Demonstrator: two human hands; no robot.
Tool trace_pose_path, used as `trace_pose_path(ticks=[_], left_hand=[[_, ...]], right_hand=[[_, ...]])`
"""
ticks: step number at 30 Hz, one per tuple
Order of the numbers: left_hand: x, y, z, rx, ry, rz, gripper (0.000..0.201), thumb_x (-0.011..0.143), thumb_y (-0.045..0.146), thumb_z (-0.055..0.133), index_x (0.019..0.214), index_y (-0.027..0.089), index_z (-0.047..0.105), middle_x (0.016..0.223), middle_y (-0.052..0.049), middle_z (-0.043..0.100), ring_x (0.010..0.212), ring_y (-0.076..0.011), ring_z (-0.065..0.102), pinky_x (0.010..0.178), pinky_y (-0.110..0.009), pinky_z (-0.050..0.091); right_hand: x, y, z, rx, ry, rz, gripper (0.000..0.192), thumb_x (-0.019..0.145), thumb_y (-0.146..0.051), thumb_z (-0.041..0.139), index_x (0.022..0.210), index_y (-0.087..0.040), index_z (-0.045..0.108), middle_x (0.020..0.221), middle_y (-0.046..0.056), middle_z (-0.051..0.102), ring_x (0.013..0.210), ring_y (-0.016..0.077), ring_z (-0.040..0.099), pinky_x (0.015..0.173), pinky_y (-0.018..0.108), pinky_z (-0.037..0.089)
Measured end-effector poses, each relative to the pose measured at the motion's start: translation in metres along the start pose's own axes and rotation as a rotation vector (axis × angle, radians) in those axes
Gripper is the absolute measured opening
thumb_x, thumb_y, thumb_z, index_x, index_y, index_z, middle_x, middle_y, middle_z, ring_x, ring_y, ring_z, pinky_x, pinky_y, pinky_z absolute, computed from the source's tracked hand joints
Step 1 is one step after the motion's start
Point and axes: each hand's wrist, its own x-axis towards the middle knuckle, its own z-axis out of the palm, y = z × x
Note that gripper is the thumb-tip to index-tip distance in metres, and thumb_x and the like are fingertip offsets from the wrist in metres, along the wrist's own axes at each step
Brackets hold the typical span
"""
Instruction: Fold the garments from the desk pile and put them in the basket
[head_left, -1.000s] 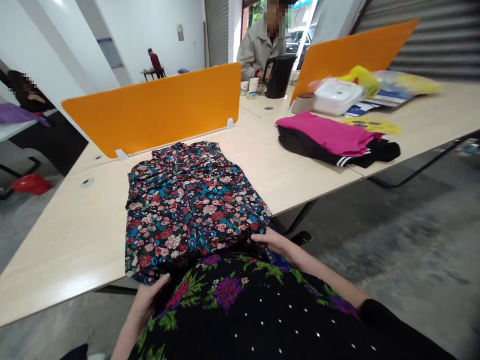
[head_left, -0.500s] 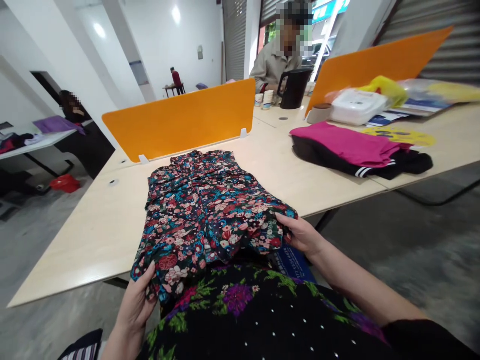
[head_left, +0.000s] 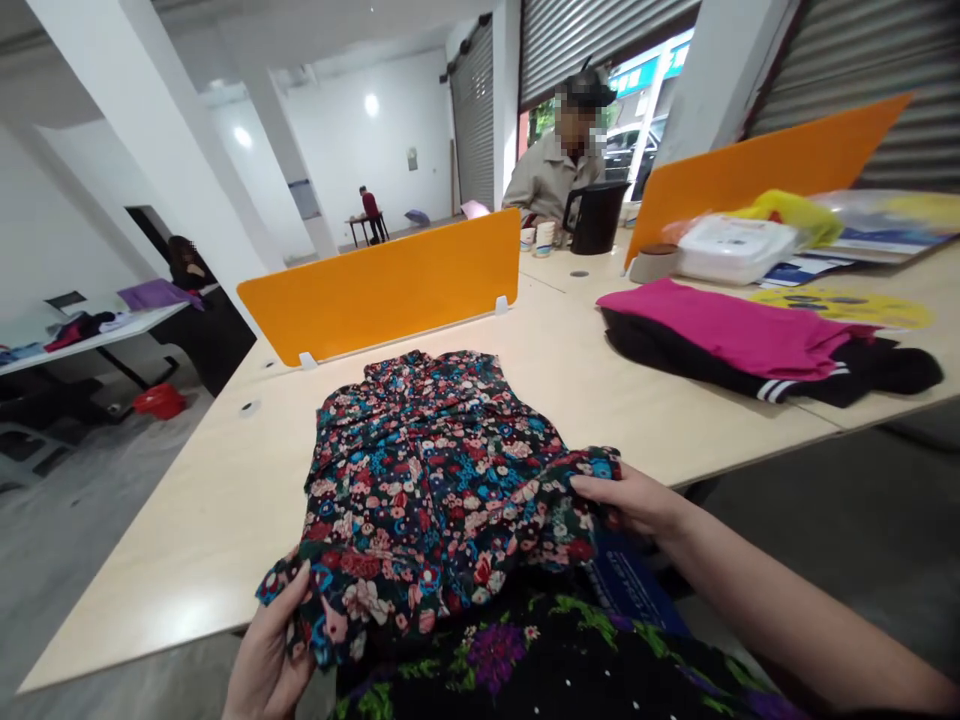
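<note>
A dark floral garment (head_left: 431, 470) lies on the pale wooden table (head_left: 187, 520) in front of me, its near hem raised off the table edge. My left hand (head_left: 274, 655) grips the hem's near left corner. My right hand (head_left: 634, 497) pinches the hem's right corner, just past the table edge. The far part of the garment rests flat near an orange divider (head_left: 382, 285).
A pink cloth on a black striped garment (head_left: 750, 345) lies at the right. Behind it stand a white box (head_left: 731, 250), a yellow bag and a second orange divider (head_left: 757, 170). A seated person (head_left: 559, 165) with a black kettle (head_left: 596, 215) is across the table.
Both hands have taken hold of the garment's near hem and lifted it off the table edge. The camera view has tilted upward.
</note>
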Motion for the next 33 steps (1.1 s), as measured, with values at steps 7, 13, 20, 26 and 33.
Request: trace_pose_path(ticks=[7, 13, 20, 26, 33], left_hand=[[0.143, 0.082, 0.084, -0.162, -0.136, 0.253, 0.027, 0.094, 0.02, 0.041, 0.09, 0.011, 0.065, 0.081, -0.007, 0.072, 0.08, -0.0143, 0.07, 0.081, -0.028, 0.057], [0.234, 0.076, 0.063, 0.48, 0.191, 0.316, 0.02, 0.087, 0.033, 0.052, 0.087, 0.013, 0.056, 0.089, -0.012, 0.067, 0.089, -0.0198, 0.066, 0.083, -0.035, 0.054], [0.221, 0.043, 0.005, 1.254, 0.472, 0.459, 0.047, 0.073, 0.057, 0.057, 0.097, 0.017, 0.056, 0.099, -0.012, 0.064, 0.095, -0.0298, 0.061, 0.082, -0.043, 0.047], [0.215, 0.032, 0.022, 1.475, 0.374, 0.654, 0.028, 0.083, 0.044, 0.042, 0.079, 0.021, 0.056, 0.09, -0.01, 0.062, 0.088, -0.0268, 0.058, 0.076, -0.037, 0.044], [0.148, 0.02, -0.028, 1.113, 0.378, 0.82, 0.025, 0.078, 0.046, 0.049, 0.08, 0.022, 0.056, 0.078, -0.001, 0.063, 0.074, -0.0174, 0.057, 0.068, -0.027, 0.043]], right_hand=[[0.16, -0.073, 0.004, 0.205, 0.067, -0.248, 0.019, 0.08, -0.036, 0.068, 0.083, -0.018, 0.063, 0.071, 0.002, 0.07, 0.067, 0.0162, 0.067, 0.062, 0.026, 0.058], [0.242, -0.039, -0.023, 0.037, 0.262, -0.153, 0.021, 0.082, -0.037, 0.065, 0.086, -0.017, 0.059, 0.087, 0.007, 0.068, 0.079, 0.0176, 0.068, 0.072, 0.03, 0.056], [0.192, 0.003, -0.042, -1.041, 0.692, -0.265, 0.037, 0.084, -0.047, 0.055, 0.1, -0.015, 0.063, 0.1, 0.012, 0.066, 0.093, 0.0255, 0.062, 0.082, 0.036, 0.047], [0.176, 0.012, -0.013, -1.478, 0.588, -0.216, 0.03, 0.093, -0.033, 0.042, 0.114, -0.022, 0.06, 0.102, 0.009, 0.069, 0.087, 0.0231, 0.063, 0.067, 0.03, 0.044], [0.138, 0.029, -0.03, -1.427, 0.489, -0.327, 0.03, 0.094, -0.039, 0.039, 0.102, -0.025, 0.065, 0.097, 0.005, 0.072, 0.081, 0.0239, 0.066, 0.063, 0.03, 0.044]])
